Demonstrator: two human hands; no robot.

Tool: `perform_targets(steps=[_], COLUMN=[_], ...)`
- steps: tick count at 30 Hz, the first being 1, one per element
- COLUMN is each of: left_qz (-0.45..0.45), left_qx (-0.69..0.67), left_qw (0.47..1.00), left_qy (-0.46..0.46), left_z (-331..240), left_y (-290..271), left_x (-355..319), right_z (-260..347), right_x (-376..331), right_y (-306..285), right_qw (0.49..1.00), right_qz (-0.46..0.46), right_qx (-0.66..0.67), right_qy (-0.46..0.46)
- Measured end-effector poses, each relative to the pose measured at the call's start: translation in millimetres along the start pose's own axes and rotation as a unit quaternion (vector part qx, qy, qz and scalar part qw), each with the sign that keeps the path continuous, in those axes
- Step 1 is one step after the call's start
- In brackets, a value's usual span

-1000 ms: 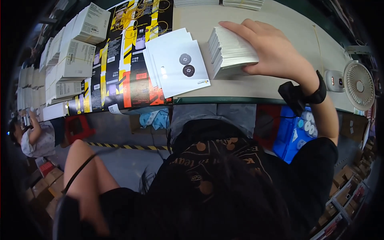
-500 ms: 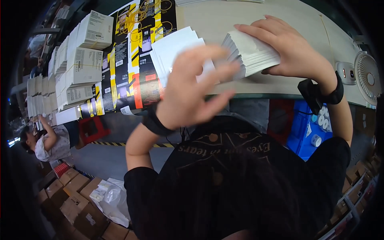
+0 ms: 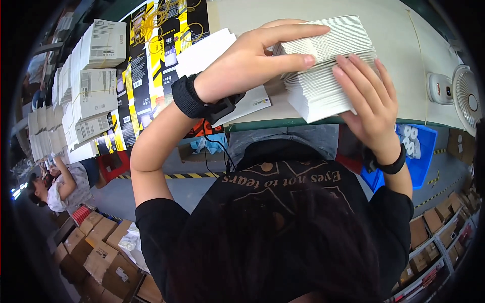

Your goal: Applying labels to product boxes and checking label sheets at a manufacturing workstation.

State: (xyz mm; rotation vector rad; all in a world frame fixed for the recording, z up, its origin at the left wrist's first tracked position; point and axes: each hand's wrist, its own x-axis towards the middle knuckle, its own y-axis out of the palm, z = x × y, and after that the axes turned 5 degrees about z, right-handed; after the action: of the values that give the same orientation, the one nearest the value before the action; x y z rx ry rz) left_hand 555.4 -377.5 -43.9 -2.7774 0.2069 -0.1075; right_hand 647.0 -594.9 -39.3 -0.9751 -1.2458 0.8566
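Brings the left grip (image 3: 242, 58) across onto the stack of thin white booklets (image 3: 321, 93), blurred mid-air half a second ago, and lowers the right grip (image 3: 371, 106) around it. Parts left thumb and forefinger over the top; clasps the opposite side with right fingers slightly spread. Works at the bench's (image 3: 389, 30) near edge; can't tell resting from lifted. Hides most of the right thumb. Covers much of a white card (image 3: 250, 107) with the left forearm (image 3: 161, 134).

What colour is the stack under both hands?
White; the stack shows best in the head view.
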Motion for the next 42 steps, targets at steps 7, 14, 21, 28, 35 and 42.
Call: perform_targets(steps=[7, 14, 21, 28, 35, 42], left_qz=[-0.017, -0.135, -0.096, -0.151, -0.165, -0.302], left_qx=[-0.008, 0.140, 0.226, 0.224, -0.045, 0.023], left_qw=[1.000, 0.980, 0.967, 0.954, 0.985, 0.948], left_qy=[-0.006, 0.051, 0.061, 0.131, 0.001, 0.093], left_z=[-1, 3, -6, 14, 28, -20], left_y=[-3, -3, 17, 26, 33, -7], left_x=[3, 6, 1, 6, 16, 23], right_z=[10, 17, 8, -10, -31, -33], right_x=[-9, -16, 4, 14, -4, -18], right_y=[0, 1, -11, -12, 1, 33], right_qw=[0.999, 0.996, 0.994, 0.983, 0.964, 0.900], right_qz=[-0.007, -0.042, 0.022, -0.005, -0.039, -0.141], right_qx=[0.015, 0.057, 0.098, 0.175, 0.261, 0.405], right_qy=[0.041, 0.056, 0.034, -0.055, -0.042, 0.077])
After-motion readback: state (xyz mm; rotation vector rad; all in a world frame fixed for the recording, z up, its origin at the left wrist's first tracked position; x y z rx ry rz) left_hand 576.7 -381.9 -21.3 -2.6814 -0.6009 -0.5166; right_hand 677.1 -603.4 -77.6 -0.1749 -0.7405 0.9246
